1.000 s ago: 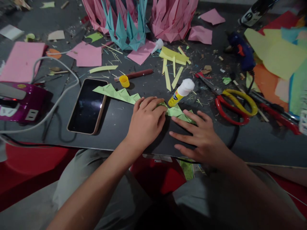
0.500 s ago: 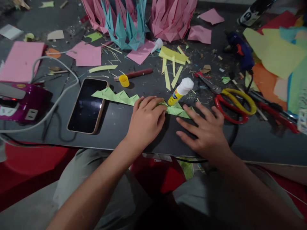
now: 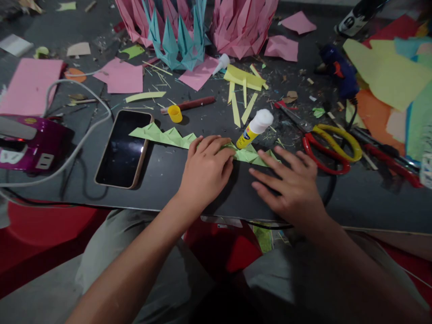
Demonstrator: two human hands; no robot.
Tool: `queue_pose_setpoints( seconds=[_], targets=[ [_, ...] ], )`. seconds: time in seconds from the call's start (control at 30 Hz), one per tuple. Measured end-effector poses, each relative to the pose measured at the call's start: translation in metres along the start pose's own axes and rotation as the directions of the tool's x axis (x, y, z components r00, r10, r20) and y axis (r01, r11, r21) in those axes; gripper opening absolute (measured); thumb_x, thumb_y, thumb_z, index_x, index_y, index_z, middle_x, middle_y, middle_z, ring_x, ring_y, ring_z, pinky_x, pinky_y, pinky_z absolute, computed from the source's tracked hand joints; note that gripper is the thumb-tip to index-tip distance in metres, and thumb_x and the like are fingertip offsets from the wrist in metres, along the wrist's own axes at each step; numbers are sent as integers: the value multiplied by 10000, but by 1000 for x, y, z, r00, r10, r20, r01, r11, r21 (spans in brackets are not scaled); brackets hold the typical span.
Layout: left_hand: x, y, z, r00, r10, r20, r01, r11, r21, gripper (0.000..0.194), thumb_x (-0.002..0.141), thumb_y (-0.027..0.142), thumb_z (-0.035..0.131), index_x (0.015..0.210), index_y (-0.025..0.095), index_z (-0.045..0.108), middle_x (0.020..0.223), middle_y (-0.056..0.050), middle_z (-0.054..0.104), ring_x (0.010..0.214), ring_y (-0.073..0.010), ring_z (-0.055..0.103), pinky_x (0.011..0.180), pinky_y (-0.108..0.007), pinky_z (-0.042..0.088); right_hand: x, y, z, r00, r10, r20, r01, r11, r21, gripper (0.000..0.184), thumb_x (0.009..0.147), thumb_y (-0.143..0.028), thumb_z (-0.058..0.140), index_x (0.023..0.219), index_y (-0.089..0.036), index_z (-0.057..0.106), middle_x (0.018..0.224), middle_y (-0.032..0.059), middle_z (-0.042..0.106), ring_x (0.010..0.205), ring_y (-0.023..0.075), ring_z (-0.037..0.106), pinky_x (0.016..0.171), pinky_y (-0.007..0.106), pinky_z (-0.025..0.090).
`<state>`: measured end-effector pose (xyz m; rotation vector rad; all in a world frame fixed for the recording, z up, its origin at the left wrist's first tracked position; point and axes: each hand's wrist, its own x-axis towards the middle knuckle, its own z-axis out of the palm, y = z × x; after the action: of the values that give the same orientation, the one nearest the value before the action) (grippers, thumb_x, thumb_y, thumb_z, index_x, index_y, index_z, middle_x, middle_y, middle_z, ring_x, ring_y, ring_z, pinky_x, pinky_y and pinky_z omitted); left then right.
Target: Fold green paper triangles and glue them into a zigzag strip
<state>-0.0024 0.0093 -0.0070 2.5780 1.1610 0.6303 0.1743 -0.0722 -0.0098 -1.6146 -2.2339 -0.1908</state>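
A folded pale green paper strip (image 3: 162, 136) with a row of pointed peaks lies along the table's near part. Its left end overlaps a phone (image 3: 118, 148). My left hand (image 3: 207, 166) presses on the strip's middle, fingers bent and close together, hiding part of it. Over the strip's right end, my right hand (image 3: 288, 184) rests with fingers spread, holding nothing. Between the hands, a yellow and white glue stick (image 3: 255, 128) stands just behind the strip; whether its base touches the paper I cannot tell. Its yellow cap (image 3: 174, 114) sits farther left.
Red and yellow-handled scissors (image 3: 332, 148), a blue glue gun (image 3: 339, 72) and coloured paper sheets (image 3: 388, 72) lie on the right. Pink folded-paper pieces (image 3: 243, 29) and a blue one (image 3: 178, 42) stand behind. A purple power strip (image 3: 33, 144) with cables is left.
My right hand has shifted very slightly to the right. My left hand, the strip and the glue stick keep their places.
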Motion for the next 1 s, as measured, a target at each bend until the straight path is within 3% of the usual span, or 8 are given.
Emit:
queue_pose_setpoints(
  seconds=[0.07, 0.2, 0.37, 0.53, 0.67, 0.8, 0.9, 1.0],
  targets=[
    [0, 0, 0, 1000, -1, 1, 1, 1000, -3, 175, 857, 172, 460, 911, 233, 614, 1129, -16, 617, 1122, -209, 492, 995, -404, 316, 0, 0, 0, 999, 34, -22, -34, 999, -27, 185, 811, -319, 565, 883, -227, 709, 1144, 73, 636, 1110, 295, 522, 922, 495, 327],
    [0, 1, 0, 1000, -4, 3, 4, 1000, -12, 181, 854, 168, 461, 914, 241, 615, 1132, -14, 615, 1123, -210, 491, 996, -413, 312, 0, -1, -2, 993, -120, 16, 119, 991, 68, 156, 793, -322, 586, 833, -247, 717, 1103, 43, 660, 1081, 259, 548, 901, 428, 373],
    [0, 1, -1, 1000, -8, 11, 8, 1000, -8, 188, 854, 165, 456, 915, 232, 621, 1135, -23, 614, 1128, -214, 488, 995, -409, 311, 0, 0, -3, 994, 39, -103, -42, 999, -24, 137, 789, -221, 586, 734, -215, 711, 1029, 53, 689, 1010, 252, 587, 888, 431, 389],
    [0, 2, -2, 1000, -4, 13, 4, 1000, -11, 190, 855, 161, 454, 914, 222, 624, 1130, -26, 618, 1122, -214, 493, 997, -408, 308, -1, 1, -3, 992, -120, -22, 122, 991, 62, 136, 784, -275, 597, 810, -215, 715, 1073, 53, 672, 1067, 272, 555, 853, 417, 415],
    [0, 2, -2, 1000, 0, 2, 0, 1000, -9, 184, 855, 165, 458, 906, 223, 626, 1123, -26, 623, 1119, -215, 497, 990, -408, 317, -1, 2, -1, 997, -8, -82, 7, 1000, -12, 134, 797, -277, 586, 785, -228, 710, 1077, 45, 671, 1056, 264, 563, 899, 451, 368],
    [0, 1, -2, 1000, 0, 11, 0, 1000, -8, 193, 856, 162, 455, 917, 236, 622, 1136, -22, 616, 1127, -215, 493, 992, -417, 317, -1, 2, -1, 994, -104, 23, 103, 994, 36, 183, 790, -323, 594, 899, -226, 705, 1159, 62, 627, 1134, 299, 510, 866, 442, 393],
    [0, 1, -2, 1000, -4, 12, 5, 1000, -13, 189, 858, 167, 455, 915, 234, 623, 1133, -24, 618, 1122, -214, 497, 992, -413, 319, -1, 1, -1, 999, -31, -37, 32, 999, 27, 137, 802, -293, 584, 790, -248, 712, 1106, 40, 657, 1095, 274, 544, 908, 452, 361],
    [0, 1, -2, 1000, -5, 9, 5, 1000, -17, 188, 856, 168, 457, 911, 235, 624, 1133, -23, 619, 1123, -214, 497, 993, -417, 317, -1, 1, -1, 1000, 5, -30, -6, 999, -45, 164, 805, -314, 580, 865, -231, 707, 1144, 54, 636, 1107, 292, 533, 912, 465, 351]
  ],
)
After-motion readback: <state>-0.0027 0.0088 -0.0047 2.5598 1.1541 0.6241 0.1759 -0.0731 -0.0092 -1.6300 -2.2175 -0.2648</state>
